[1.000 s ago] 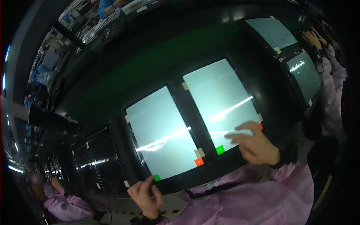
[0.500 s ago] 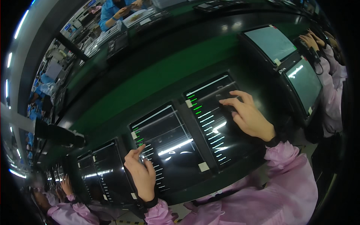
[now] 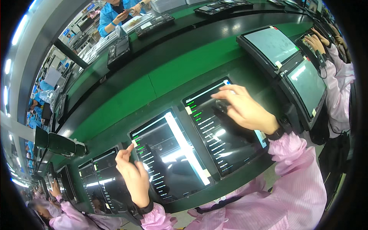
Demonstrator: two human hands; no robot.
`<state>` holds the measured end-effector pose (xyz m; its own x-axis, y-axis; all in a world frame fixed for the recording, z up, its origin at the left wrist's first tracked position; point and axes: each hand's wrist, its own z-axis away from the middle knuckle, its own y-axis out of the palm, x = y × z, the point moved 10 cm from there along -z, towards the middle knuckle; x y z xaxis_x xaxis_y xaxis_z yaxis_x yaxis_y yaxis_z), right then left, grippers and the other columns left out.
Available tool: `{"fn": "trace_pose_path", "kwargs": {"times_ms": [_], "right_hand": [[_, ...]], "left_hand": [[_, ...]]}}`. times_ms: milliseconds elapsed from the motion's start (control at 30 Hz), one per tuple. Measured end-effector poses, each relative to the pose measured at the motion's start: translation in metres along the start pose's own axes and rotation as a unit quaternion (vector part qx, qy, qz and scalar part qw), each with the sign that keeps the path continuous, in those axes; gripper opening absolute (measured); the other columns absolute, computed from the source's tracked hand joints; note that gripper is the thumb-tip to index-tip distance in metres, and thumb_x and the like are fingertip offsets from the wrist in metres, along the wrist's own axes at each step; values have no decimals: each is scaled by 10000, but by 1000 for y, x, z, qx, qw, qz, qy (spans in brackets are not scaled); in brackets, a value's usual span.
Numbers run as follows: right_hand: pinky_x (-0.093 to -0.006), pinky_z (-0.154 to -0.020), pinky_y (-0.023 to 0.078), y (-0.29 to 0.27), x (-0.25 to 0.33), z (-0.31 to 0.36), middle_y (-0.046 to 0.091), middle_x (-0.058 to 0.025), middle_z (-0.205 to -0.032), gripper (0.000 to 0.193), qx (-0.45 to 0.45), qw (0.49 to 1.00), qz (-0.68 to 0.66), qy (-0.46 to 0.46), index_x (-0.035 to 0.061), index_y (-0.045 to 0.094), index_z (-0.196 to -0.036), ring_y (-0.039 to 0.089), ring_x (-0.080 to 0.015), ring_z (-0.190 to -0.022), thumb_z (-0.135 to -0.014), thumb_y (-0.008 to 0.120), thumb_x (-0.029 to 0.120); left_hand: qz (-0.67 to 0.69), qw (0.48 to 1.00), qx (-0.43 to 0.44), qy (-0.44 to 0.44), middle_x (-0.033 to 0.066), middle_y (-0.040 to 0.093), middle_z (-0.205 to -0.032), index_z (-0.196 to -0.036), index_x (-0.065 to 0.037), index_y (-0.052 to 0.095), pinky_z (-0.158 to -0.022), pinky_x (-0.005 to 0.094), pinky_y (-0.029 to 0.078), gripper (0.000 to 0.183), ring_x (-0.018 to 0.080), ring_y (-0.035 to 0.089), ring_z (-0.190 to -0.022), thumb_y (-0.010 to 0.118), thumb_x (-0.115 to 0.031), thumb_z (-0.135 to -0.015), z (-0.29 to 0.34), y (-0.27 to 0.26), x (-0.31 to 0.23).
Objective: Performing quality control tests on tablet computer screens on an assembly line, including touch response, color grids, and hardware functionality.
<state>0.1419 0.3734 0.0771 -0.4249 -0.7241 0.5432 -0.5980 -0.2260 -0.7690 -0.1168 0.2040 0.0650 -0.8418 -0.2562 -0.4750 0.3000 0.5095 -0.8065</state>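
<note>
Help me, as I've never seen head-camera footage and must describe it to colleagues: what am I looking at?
No robot: a person works bare-handed, filmed by a wide fisheye camera on their head, so straight edges bend. On the green work surface lie the left tablet and the right tablet, side by side, both showing lists on dark screens. The left hand is at the left tablet's left edge; the right hand is over the right tablet's upper part. Neither visibly holds anything; contact is unclear.

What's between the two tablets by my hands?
The head view shows a narrow dark strip between the left tablet and right tablet, with a pale tab toward its near end and a second tab toward its far end.
</note>
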Motion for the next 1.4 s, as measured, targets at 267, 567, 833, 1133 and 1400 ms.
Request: {"fn": "trace_pose_path", "kwargs": {"times_ms": [267, 567, 833, 1133, 1400], "right_hand": [[-485, -1043, 254, 60, 1, -30, 519, -178, -1180, 347, 80, 993, 24, -82, -14, 486, -1156, 358, -349, -1242, -817, 462, 54], [-503, -1032, 254, 69, 3, -35, 530, -132, -1189, 311, 80, 988, 65, -114, -32, 512, -1114, 366, -343, -1245, -813, 490, 47], [-505, -1038, 252, 70, 0, -27, 544, -141, -1161, 306, 84, 985, 91, -121, -27, 513, -1110, 378, -340, -1235, -817, 490, 55], [-487, -1047, 245, 45, -4, 22, 536, -145, -1162, 437, 124, 988, 73, -50, 27, 500, -1217, 367, -351, -1228, -780, 479, 14], [-493, -1058, 247, 18, -6, 74, 584, -91, -1114, 394, 96, 993, 66, -32, 3, 515, -1184, 436, -316, -1197, -791, 509, 34]], "left_hand": [[-80, 996, 26, 34, 166, 538, -1222, -1188, 30, 348, -965, 431, 294, 456, 338, 467, -1075, 427, 59, -740, -13, 30, 15], [-59, 996, 5, 65, 240, 576, -1112, -1115, 58, 381, -774, 480, 393, 402, 441, 529, -860, 420, 83, -716, -24, 30, 9], [-30, 997, 69, 13, 235, 522, -1214, -1168, 52, 369, -905, 441, 364, 432, 389, 504, -1039, 415, 80, -740, -17, 39, 11], [-55, 989, 130, 38, 260, 490, -1226, -1213, 75, 331, -925, 441, 383, 478, 391, 499, -1062, 412, 94, -742, 27, 47, -30], [-50, 979, 191, 47, 282, 465, -1254, -1201, 117, 302, -980, 415, 365, 458, 390, 476, -1128, 433, 96, -762, 81, 53, -78]]}}
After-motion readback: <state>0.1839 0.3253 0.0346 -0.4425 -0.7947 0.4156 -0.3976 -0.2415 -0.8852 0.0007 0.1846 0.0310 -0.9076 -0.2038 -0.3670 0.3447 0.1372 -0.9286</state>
